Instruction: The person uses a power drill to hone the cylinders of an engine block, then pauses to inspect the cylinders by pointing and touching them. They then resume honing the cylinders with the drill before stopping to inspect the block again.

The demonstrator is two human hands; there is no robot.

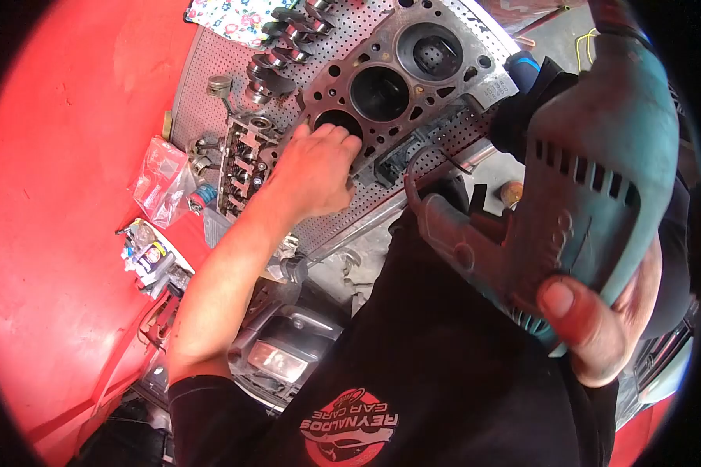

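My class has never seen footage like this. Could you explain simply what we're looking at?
There is no robot here, just someone's bare hands, seen through one camera worn on that person's head and looking forward and down. The left hand is at a round opening in a metal engine block; its fingertips are hard to see. The right hand holds a teal power tool, probably a drill. On the perforated table also lie a crankshaft and a floral cloth.

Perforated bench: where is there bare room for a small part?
On the bench, bare patches show between the floral cloth and piston, between crankshaft and engine block, and between the left hand and the near edge. It is crowded around the cylinder head, with a plastic bag close by.
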